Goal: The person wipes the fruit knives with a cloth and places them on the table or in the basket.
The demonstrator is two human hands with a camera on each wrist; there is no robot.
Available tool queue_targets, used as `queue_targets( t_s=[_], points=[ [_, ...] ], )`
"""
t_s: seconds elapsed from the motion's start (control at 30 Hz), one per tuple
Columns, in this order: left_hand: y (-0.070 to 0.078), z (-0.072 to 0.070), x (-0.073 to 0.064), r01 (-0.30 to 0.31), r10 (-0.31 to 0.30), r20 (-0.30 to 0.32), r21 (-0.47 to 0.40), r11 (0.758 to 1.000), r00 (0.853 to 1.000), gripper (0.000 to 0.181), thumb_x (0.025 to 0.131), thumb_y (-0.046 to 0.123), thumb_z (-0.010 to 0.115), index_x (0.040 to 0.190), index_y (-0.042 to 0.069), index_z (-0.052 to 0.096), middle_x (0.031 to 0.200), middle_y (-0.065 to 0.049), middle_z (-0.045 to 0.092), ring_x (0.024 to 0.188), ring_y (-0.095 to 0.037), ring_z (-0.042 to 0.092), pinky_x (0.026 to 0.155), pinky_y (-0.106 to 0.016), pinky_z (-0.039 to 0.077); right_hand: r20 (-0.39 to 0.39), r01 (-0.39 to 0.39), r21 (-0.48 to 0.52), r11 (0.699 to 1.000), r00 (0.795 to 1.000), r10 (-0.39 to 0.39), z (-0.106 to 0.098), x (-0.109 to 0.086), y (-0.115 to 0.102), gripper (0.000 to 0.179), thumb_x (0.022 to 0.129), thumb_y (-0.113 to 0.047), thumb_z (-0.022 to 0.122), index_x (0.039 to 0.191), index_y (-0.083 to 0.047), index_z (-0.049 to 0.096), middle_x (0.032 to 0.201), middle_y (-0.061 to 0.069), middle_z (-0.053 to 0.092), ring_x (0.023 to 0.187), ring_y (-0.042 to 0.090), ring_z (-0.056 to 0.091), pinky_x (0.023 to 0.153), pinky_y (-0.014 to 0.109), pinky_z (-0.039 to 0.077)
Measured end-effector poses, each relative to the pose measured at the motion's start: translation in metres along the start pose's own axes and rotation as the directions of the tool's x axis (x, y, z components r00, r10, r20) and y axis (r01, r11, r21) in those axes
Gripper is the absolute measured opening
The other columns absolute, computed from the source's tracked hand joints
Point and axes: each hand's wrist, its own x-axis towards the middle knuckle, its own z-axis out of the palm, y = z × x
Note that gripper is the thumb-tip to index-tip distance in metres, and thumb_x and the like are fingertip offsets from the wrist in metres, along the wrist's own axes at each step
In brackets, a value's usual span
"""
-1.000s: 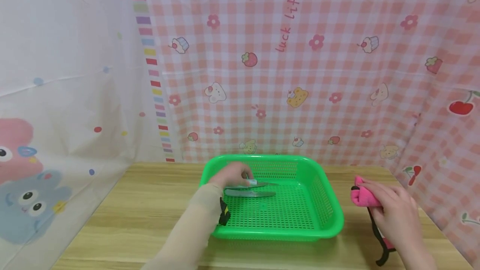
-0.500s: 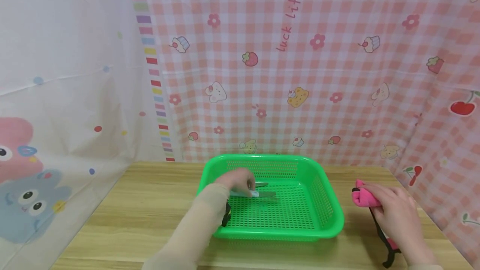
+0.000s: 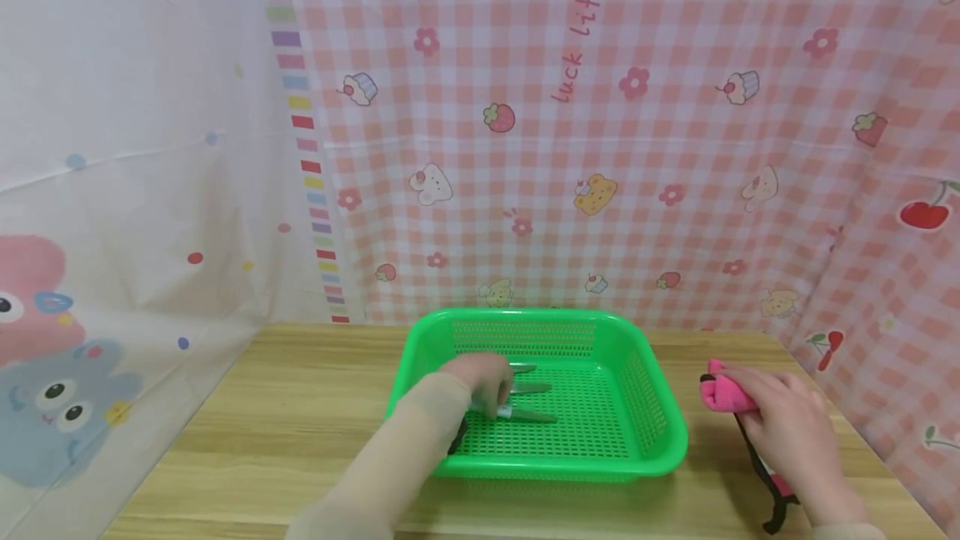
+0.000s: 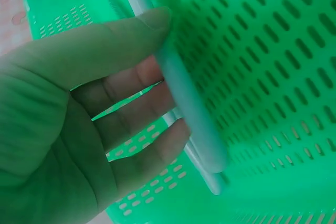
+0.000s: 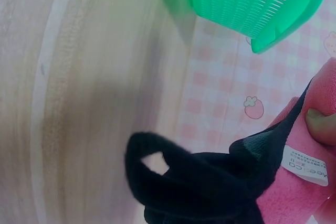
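My left hand [image 3: 483, 377] is inside the green plastic basket [image 3: 555, 467], pinching a knife [image 3: 532, 416] by its pale handle, low near the basket floor. In the left wrist view, the thumb lies over this handle [image 4: 184, 93] with the fingers behind it. Two other knives lie farther back, one with its blade [image 3: 531, 387] just behind, the other blade [image 3: 522, 368] behind that; my hand hides their handles. My right hand [image 3: 795, 419] grips a pink cloth [image 3: 726, 394] with black edging, right of the basket. A white label [image 5: 304, 165] shows on the cloth.
The basket stands on a wood-grain table [image 3: 300, 407]. A pink checked curtain [image 3: 525, 190] hangs behind it, with a white printed sheet [image 3: 150, 190] at the left. A black loop [image 5: 157, 171] hangs from the cloth in the right wrist view.
My left hand has brought the knife from the back of the basket toward its front side, past the middle knife. My right hand and the pink cloth have hardly moved.
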Motion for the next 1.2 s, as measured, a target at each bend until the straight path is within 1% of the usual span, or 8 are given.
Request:
queue_targets(
  t_s=[0.13, 0.33, 0.5, 0.63, 0.8, 0.93, 1.0, 1.2],
  points=[
    [0.002, 0.003, -0.001, 0.02, -0.02, 0.012, 0.029, 0.999, 1.0, 0.025, 0.078, 0.001, 0.081, 0.072, 0.019, 0.065, 0.08, 0.009, 0.06, 0.074, -0.012, 0.054, 0.062, -0.028, 0.05, 0.015, -0.004, -0.001, 1.0, 1.0, 0.004, 0.002, 0.001, 0.001, 0.052, 0.063, 0.006, 0.084, 0.11, -0.012, 0.072, 0.103, 0.016, 0.072, 0.088, 0.042, 0.059, 0.068, 0.063, 0.041],
    [0.0, -0.003, -0.003, -0.012, 0.011, 0.022, 0.023, 1.0, 1.0, 0.02, 0.079, 0.01, 0.083, 0.076, 0.019, 0.065, 0.081, 0.009, 0.06, 0.073, -0.01, 0.054, 0.064, -0.027, 0.05, 0.025, 0.019, -0.009, 1.0, 1.0, -0.019, 0.008, 0.004, 0.005, 0.049, 0.063, 0.006, 0.083, 0.107, -0.011, 0.072, 0.102, 0.014, 0.072, 0.087, 0.042, 0.06, 0.069, 0.062, 0.041],
    [-0.003, -0.015, -0.006, -0.051, 0.051, 0.003, -0.018, 0.999, 0.999, 0.019, 0.079, 0.018, 0.084, 0.091, 0.018, 0.07, 0.099, 0.009, 0.063, 0.087, -0.01, 0.057, 0.074, -0.03, 0.051, 0.061, 0.031, -0.014, 0.999, 0.998, -0.03, 0.015, 0.008, 0.011, 0.047, 0.066, 0.005, 0.08, 0.11, -0.012, 0.073, 0.104, 0.013, 0.072, 0.088, 0.041, 0.061, 0.071, 0.061, 0.042],
    [-0.004, -0.026, -0.009, -0.106, 0.104, -0.033, -0.047, 0.993, 0.994, 0.026, 0.081, 0.02, 0.082, 0.104, 0.014, 0.072, 0.106, 0.004, 0.066, 0.093, -0.012, 0.059, 0.081, -0.031, 0.051, 0.148, 0.025, -0.028, 0.999, 0.989, -0.02, 0.022, 0.008, 0.014, 0.048, 0.066, 0.005, 0.079, 0.11, -0.014, 0.074, 0.108, 0.011, 0.072, 0.09, 0.041, 0.061, 0.072, 0.061, 0.043],
    [-0.003, -0.035, -0.016, -0.155, 0.151, -0.067, -0.058, 0.986, 0.986, 0.029, 0.082, 0.022, 0.081, 0.108, 0.013, 0.071, 0.103, 0.004, 0.066, 0.091, -0.01, 0.059, 0.084, -0.029, 0.05, 0.275, 0.064, -0.059, 0.996, 0.96, -0.045, 0.029, 0.005, 0.017, 0.044, 0.068, 0.006, 0.075, 0.107, -0.015, 0.077, 0.104, 0.008, 0.072, 0.088, 0.039, 0.063, 0.069, 0.059, 0.046],
    [-0.003, -0.038, -0.023, -0.185, 0.179, -0.084, -0.07, 0.98, 0.98, 0.031, 0.085, 0.024, 0.079, 0.111, 0.011, 0.07, 0.104, 0.002, 0.067, 0.091, -0.01, 0.059, 0.084, -0.029, 0.05, 0.344, 0.104, -0.063, 0.993, 0.936, -0.076, 0.034, 0.002, 0.02, 0.045, 0.066, 0.009, 0.071, 0.104, -0.016, 0.077, 0.1, 0.006, 0.072, 0.084, 0.037, 0.063, 0.068, 0.058, 0.047],
    [-0.003, -0.041, -0.027, -0.202, 0.194, -0.102, -0.078, 0.976, 0.976, 0.031, 0.086, 0.024, 0.078, 0.113, 0.01, 0.069, 0.105, 0.0, 0.067, 0.092, -0.011, 0.06, 0.085, -0.03, 0.05, 0.376, 0.101, -0.058, 0.993, 0.924, -0.072, 0.036, 0.0, 0.021, 0.043, 0.067, 0.009, 0.072, 0.103, -0.016, 0.077, 0.1, 0.006, 0.072, 0.086, 0.038, 0.062, 0.069, 0.06, 0.047],
    [-0.007, -0.047, -0.037, -0.236, 0.223, -0.152, -0.072, 0.969, 0.963, 0.029, 0.089, 0.026, 0.074, 0.113, 0.011, 0.069, 0.103, 0.002, 0.067, 0.092, -0.011, 0.06, 0.085, -0.03, 0.05, 0.499, 0.031, -0.026, 0.999, 0.866, -0.014, 0.041, -0.007, 0.023, 0.041, 0.072, 0.0, 0.079, 0.11, -0.016, 0.076, 0.104, 0.007, 0.07, 0.099, 0.04, 0.061, 0.077, 0.062, 0.045]
  ],
)
